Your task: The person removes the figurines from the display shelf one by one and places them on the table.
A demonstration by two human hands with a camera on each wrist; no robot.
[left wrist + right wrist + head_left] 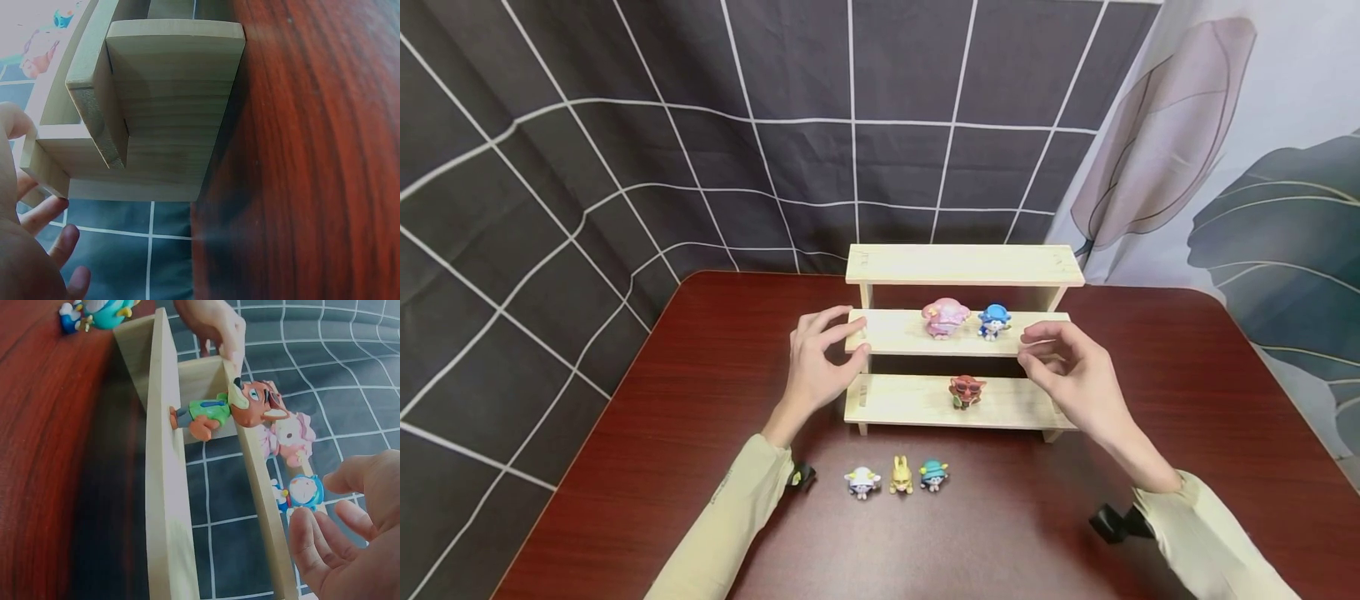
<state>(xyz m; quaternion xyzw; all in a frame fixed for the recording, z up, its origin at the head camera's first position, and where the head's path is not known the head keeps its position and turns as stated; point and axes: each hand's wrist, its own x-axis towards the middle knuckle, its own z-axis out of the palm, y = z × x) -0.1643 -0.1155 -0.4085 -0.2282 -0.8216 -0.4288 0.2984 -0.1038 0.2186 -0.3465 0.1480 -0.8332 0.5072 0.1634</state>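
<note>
our right hand (1075,375) is loosely curved and empty by the middle shelf's (895,333) right edge; our left hand (820,354) seems to pinch its left edge. we judge the arranging half done: the pink figurine (943,318), blue-hatted figurine (993,322) and fox figurine (966,390) are shelved; the white figurine (862,482), yellow rabbit-eared figurine (901,477) and teal-hatted figurine (933,474) stand on the worktop (1015,517), before the lower shelf's (902,402) front edge. the blue-hatted figurine is just left of our right fingertips.
</note>
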